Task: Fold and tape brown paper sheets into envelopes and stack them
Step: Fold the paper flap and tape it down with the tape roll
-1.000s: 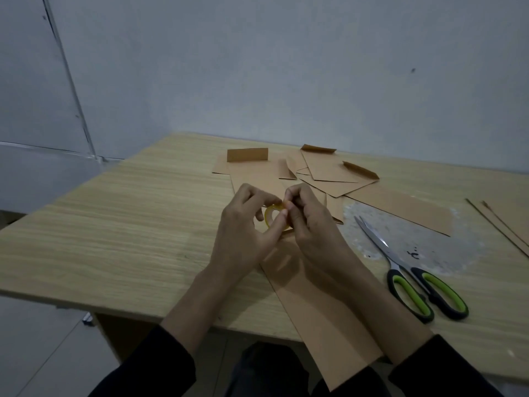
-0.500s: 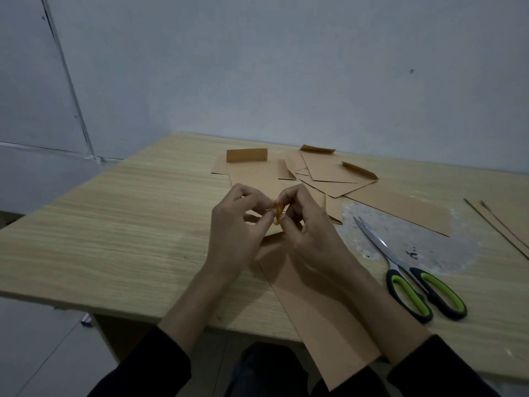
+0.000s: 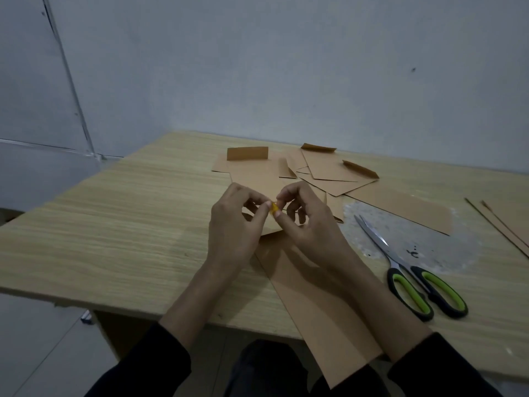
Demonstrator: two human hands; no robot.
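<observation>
Table (image 3: 114, 224) fills most of the view, wood-grain, set vs a grey wall. Biggest paper on it is the sheet (image 3: 315, 310), a long brown strip running from the near edge, where it overhangs toward the lap, up to centre under both forearms; its far end is hidden behind the hands. At far centre sits the pile (image 3: 329, 173): several folded envelopes, loosely overlapped, not squared, 3 w/ flaps standing up. Scissors (image 3: 400, 267) lie near right, closed, blades pointing far-left, beside the sheet but apart from it. Left hand (image 3: 232, 224) & right hand (image 3: 312, 224) are together above the sheet's far end, fingertips meeting, both pinching the tape (image 3: 274, 209), a small yellow bit btwn thumbs & forefingers; can't tell if it's a roll seen edge-on or a loose piece. Prob step: freeing a length of tape for this sheet, so that envelope isn't closed yet. Risks: tape folds back & sticks to itself or to a fingertip, b/c it's thin & worked in mid-air w/ no slack. Sheet is only weighted by the forearms, so lifting them could let the overhanging end slide off the near edge. Tape laid crooked would wrinkle the paper on re-peel.
</observation>
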